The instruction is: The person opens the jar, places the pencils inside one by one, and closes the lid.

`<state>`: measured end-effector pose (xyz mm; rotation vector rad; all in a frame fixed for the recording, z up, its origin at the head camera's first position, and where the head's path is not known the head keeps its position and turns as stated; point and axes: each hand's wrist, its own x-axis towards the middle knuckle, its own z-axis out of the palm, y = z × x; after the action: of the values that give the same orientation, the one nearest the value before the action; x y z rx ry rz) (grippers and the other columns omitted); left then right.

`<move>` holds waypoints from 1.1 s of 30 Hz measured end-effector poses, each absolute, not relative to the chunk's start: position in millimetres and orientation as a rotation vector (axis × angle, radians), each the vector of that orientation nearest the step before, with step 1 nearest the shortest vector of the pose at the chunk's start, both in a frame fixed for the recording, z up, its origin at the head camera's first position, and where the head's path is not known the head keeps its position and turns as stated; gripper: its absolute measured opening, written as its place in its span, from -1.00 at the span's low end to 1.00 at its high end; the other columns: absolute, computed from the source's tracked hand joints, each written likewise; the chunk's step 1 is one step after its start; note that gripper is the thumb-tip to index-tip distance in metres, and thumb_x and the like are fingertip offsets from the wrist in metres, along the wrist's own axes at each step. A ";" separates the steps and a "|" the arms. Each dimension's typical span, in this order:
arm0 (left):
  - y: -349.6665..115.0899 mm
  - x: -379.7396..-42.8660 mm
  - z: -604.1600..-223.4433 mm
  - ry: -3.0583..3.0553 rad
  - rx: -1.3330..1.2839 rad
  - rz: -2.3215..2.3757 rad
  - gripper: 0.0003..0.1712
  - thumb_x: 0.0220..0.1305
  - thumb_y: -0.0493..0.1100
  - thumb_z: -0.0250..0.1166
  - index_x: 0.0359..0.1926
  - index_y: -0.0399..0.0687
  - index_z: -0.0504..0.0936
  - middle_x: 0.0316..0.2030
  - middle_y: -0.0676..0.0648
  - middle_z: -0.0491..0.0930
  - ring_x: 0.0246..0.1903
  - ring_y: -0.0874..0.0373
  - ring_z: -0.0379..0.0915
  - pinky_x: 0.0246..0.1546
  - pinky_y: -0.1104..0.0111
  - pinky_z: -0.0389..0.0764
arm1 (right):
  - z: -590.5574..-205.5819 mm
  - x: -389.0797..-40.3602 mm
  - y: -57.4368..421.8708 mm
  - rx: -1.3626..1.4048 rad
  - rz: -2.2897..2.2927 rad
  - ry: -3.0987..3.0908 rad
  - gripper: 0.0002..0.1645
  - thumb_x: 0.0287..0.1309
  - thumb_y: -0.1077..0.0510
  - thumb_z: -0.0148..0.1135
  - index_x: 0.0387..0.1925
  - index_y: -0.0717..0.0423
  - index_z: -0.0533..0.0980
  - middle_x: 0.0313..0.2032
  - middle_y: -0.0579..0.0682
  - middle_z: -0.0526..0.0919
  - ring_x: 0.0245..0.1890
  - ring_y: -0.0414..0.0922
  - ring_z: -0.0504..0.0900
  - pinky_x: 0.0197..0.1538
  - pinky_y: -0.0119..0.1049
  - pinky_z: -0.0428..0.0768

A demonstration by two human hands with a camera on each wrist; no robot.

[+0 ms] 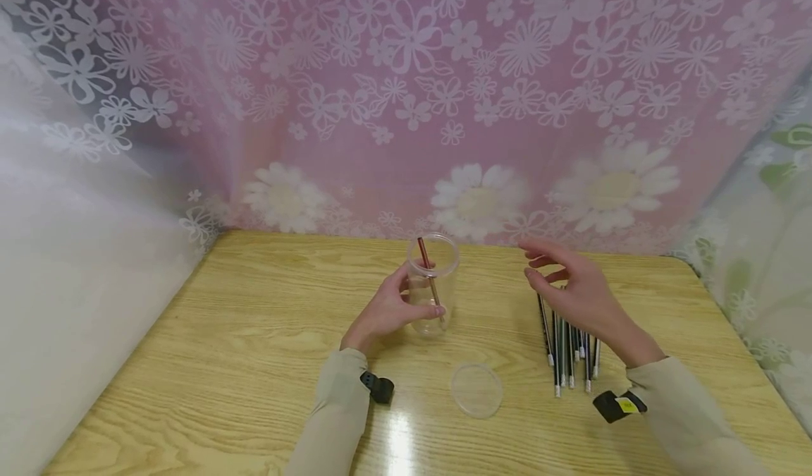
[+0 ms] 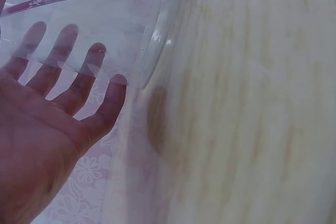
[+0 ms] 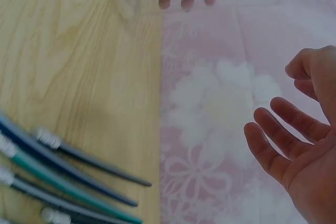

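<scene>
My left hand (image 1: 396, 305) grips a clear plastic jar (image 1: 434, 268) around its side, its fingers behind the wall and the thumb in front. Inside the jar leans a single red pencil (image 1: 424, 252), marked HB in the left wrist view, with its eraser end at the bottom. My right hand (image 1: 580, 293) hovers over a bunch of dark pencils (image 1: 564, 352) on the table, fingers loosely bent and holding nothing. In the right wrist view, pencils (image 3: 68, 171) with white-banded ends lie below that hand, one of them green.
A round clear lid (image 1: 476, 390) lies flat on the wooden table (image 1: 254, 363), between the jar and the pencils. A pink flowered curtain (image 1: 380, 159) hangs along the table's back edge, with pale sheets at both sides.
</scene>
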<state>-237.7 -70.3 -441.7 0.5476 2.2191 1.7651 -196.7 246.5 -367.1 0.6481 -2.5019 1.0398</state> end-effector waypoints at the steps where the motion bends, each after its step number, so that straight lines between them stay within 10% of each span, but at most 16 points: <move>1: -70.1 -237.9 -441.9 2.217 0.546 1.767 -0.20 0.12 -0.01 0.59 0.32 0.58 0.43 0.31 0.12 0.47 0.32 0.01 0.41 0.37 -0.11 0.40 | -369.2 -195.8 250.8 0.629 1.035 -2.503 -0.47 0.34 0.30 0.29 0.31 0.00 0.54 0.05 0.12 0.70 -0.06 -0.56 0.53 -0.15 -0.63 0.57; 14: -70.2 -237.9 -443.2 2.197 0.555 1.780 -0.20 0.14 -0.04 0.58 0.34 0.52 0.43 0.31 0.10 0.46 0.32 -0.02 0.41 0.33 -0.07 0.45 | -393.5 -186.9 296.6 0.309 0.978 -2.615 -0.52 0.41 0.16 0.22 0.32 0.12 0.52 0.04 0.23 0.66 -0.16 -0.69 0.41 -0.26 -0.67 0.52; 22: -69.8 -235.7 -439.9 2.198 0.535 1.774 -0.19 0.14 -0.05 0.58 0.33 0.56 0.42 0.30 0.10 0.45 0.35 -0.06 0.39 0.34 -0.08 0.43 | -409.8 -189.1 327.9 0.069 0.894 -2.734 -0.48 0.43 0.07 0.17 0.30 0.22 0.48 0.00 0.36 0.65 -0.07 0.30 0.68 -0.37 -0.34 0.57; 33: -70.4 -234.4 -439.5 2.192 0.516 1.761 -0.17 0.13 -0.05 0.59 0.33 0.61 0.41 0.36 -0.06 0.43 0.30 0.03 0.43 0.24 -0.04 0.54 | -424.7 -193.2 351.5 -0.123 0.861 -2.876 -0.34 0.47 -0.03 0.11 0.34 0.38 0.36 0.04 0.51 0.57 -0.04 0.41 0.63 -0.26 0.10 0.67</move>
<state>-234.4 -70.4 -439.5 0.5155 2.1919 1.7615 -193.2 351.5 -424.7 -0.1229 -2.8756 0.8612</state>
